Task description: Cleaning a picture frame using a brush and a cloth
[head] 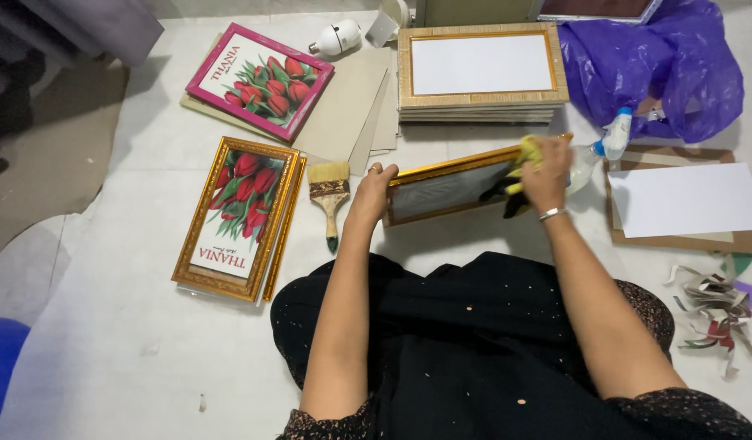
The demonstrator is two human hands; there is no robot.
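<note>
A gold picture frame with a glass pane (441,189) stands tilted on the white sheet in front of me. My left hand (374,187) grips its left end. My right hand (545,171) presses a yellow and black cloth (518,167) against the right part of the glass. A silver bangle sits on my right wrist.
A paintbrush (329,195) lies left of the frame. A gold frame with a red tulip print (237,216) and a pink frame with tulips (260,80) lie at left. A stack of gold frames (482,110), a spray bottle (604,151), a purple bag (661,61), white paper on cardboard (685,200) and paper scraps (714,314) surround me.
</note>
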